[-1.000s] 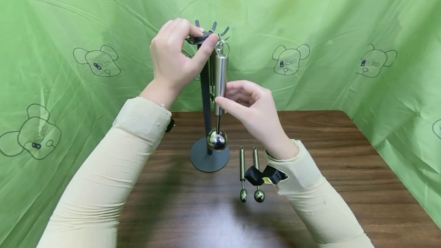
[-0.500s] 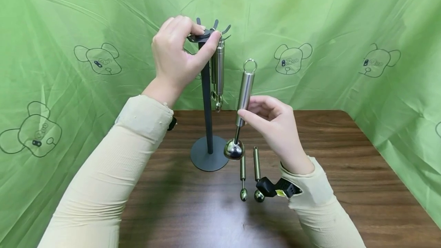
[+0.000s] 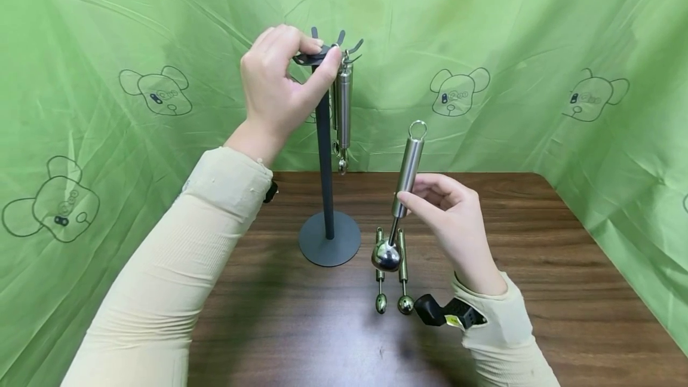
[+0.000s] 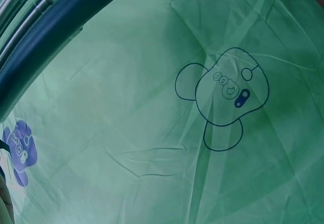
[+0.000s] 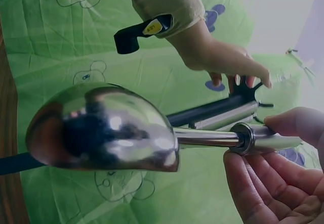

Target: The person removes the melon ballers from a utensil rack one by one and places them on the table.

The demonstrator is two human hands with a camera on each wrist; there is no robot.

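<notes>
My left hand [image 3: 276, 79] grips the hooked top of a dark metal stand [image 3: 325, 166], thumb on the near side. Pinched by the handle between thumb and fingers of my right hand [image 3: 454, 220] is a steel melon baller [image 3: 411, 166], tilted, ring up and bowl down. In the right wrist view its rounded bowl [image 5: 101, 133] looms large. Several slimmer steel tools, including one hanging utensil [image 3: 345, 109], hang from the hooks beside the pole. Two smaller melon ballers [image 3: 381, 302] lie on the table, partly covered by the held one in the head view.
The stand's round base [image 3: 329, 249] rests on the brown wooden table [image 3: 537, 255]. Green cloth [image 3: 387, 11] with drawn bear faces encloses the back and sides. Black wrist cameras [image 3: 451, 312] sit on the sleeves.
My right hand has carried the melon baller away from the hooks, rightward and down toward the ones on the table. The left hand has stayed on the stand's top.
</notes>
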